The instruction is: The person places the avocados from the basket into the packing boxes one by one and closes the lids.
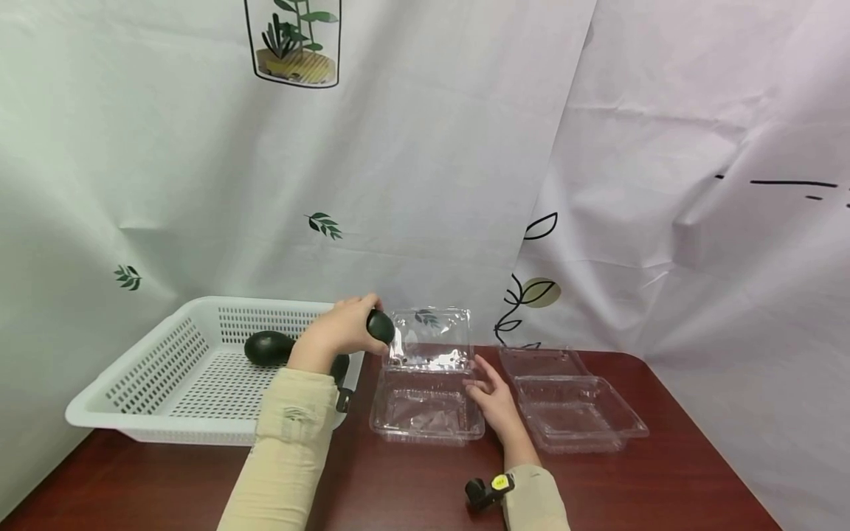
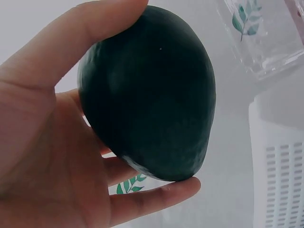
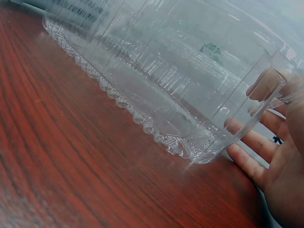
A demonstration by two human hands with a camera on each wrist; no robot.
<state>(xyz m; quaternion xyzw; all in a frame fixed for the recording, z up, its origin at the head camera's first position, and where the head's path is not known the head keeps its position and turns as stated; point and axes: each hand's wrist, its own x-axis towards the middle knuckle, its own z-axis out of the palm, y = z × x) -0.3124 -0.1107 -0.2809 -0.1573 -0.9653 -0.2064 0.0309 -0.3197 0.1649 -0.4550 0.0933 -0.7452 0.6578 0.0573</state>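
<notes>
A dark green avocado (image 2: 152, 95) is gripped between the thumb and fingers of my left hand (image 1: 341, 328). In the head view this hand is raised over the right end of the white basket (image 1: 99, 402), close to the upright lid of a clear plastic clamshell box (image 1: 425, 435). My right hand (image 1: 494, 402) holds that box by its right side, thumb at the rim and fingers along the outer wall (image 3: 251, 152). The box stands with its lid folded back. Another avocado (image 1: 268, 348) lies in the basket, and a further dark one (image 1: 340, 367) is partly hidden behind my left wrist.
A second clear clamshell box (image 1: 578, 420), also with its lid back, stands to the right of my right hand. Both boxes and the basket are on a dark red wooden table (image 1: 412, 487). A white printed cloth (image 1: 425, 184) hangs right behind the table.
</notes>
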